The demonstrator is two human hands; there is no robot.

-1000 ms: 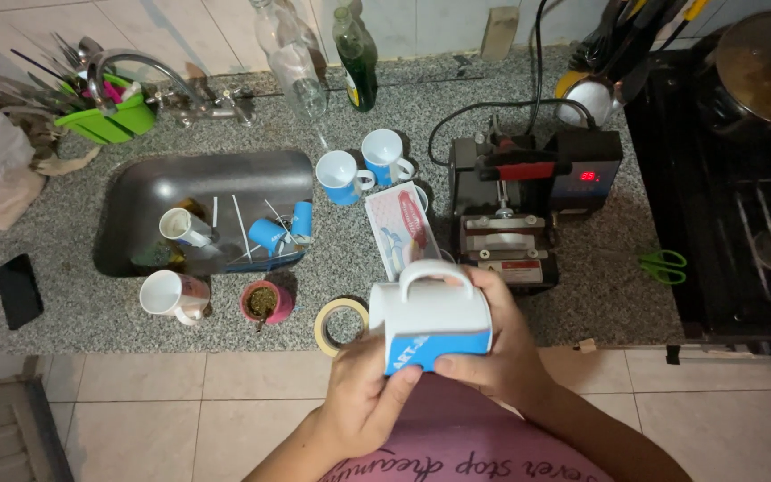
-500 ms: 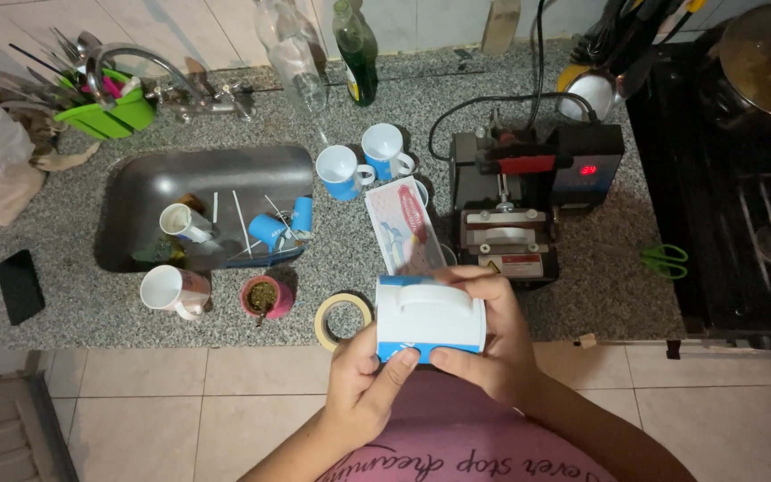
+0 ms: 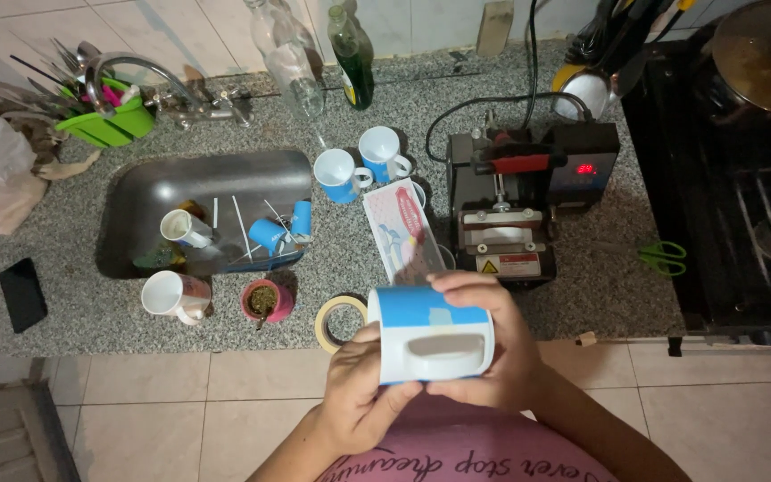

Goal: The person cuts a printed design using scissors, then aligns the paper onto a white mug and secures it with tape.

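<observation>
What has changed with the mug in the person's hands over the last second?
The mug has been turned in both hands: a second ago its handle stood up at the top, now it lies on the side facing the camera. The left hand and right hand kept hold of it throughout. The mug press, tape roll and sink stayed as they were.

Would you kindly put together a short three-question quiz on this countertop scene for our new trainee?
1. True or false: both hands hold the white mug with the blue wrap.
2. Which thing lies on the counter just left of the left hand? A tape roll; B scissors; C phone.
3. Fill in: two blue-and-white mugs stand between the sink and the mug ____.

Key: 1 true; 2 A, the tape roll; 3 press.
</observation>
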